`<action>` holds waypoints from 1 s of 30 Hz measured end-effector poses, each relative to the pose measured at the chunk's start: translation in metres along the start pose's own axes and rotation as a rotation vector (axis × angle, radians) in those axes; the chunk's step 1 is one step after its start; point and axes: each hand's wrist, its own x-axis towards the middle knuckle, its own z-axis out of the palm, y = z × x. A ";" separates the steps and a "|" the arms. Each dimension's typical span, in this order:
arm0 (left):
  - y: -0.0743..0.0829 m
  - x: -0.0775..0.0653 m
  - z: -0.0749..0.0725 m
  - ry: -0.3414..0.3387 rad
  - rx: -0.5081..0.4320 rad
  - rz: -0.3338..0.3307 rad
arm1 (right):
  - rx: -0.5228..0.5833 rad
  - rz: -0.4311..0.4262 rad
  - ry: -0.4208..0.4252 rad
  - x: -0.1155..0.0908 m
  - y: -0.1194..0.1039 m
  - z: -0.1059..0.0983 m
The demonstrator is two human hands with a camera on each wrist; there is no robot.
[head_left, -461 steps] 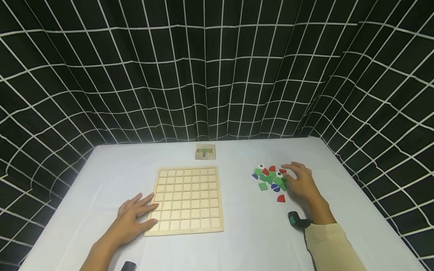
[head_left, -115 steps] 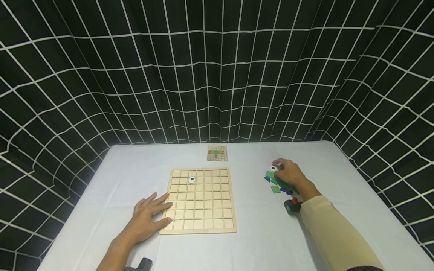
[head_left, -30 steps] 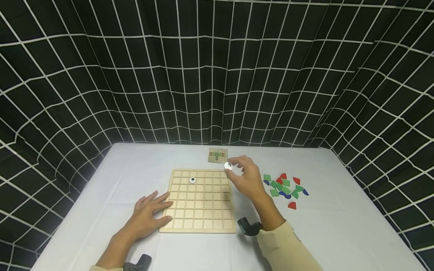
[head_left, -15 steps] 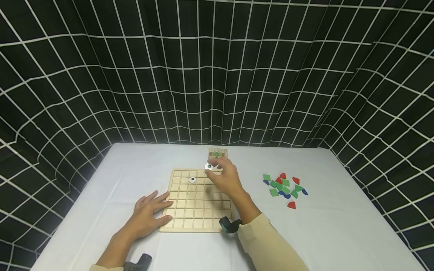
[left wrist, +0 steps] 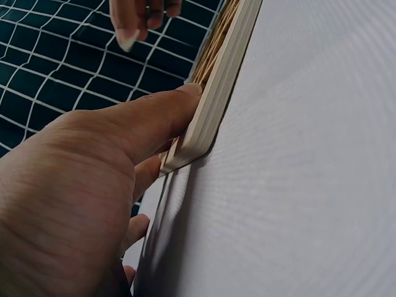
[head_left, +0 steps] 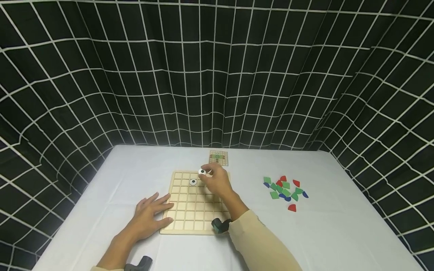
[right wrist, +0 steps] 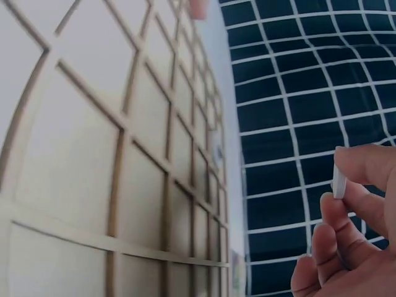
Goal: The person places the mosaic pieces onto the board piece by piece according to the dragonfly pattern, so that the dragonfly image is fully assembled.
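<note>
A black curtain crossed by white lines closes in the back and both sides. In front of it spreads the bench, covered in plain white. On the bench lies a pale wooden board, flat, divided by thin ridges into rows of square cells. A tan sleeve covers the right forearm and passes over the board's near right corner.

The left hand rests at the board's left side, fingers apart, the thumb and some fingertips touching the rim — its grip clasps nothing. The right hand hangs over the far part of the board, its grip closed in a pinch between thumb and finger.

Well to the right of the board, flat pieces lie loosely scattered: green ones mostly, some red ones and some blue ones. Just beyond the board's far edge lies a card printed with a coloured figure on a grid.

Smallest are two white discs with black dots. The seated disc sits on the board, in the second row from the far edge, left of the middle; the pinched disc is in the right hand — in the right wrist view it stands on edge, clear of the board.
</note>
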 end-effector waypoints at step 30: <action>0.003 0.000 0.002 0.019 0.019 -0.016 | -0.225 0.078 -0.185 0.011 0.029 0.023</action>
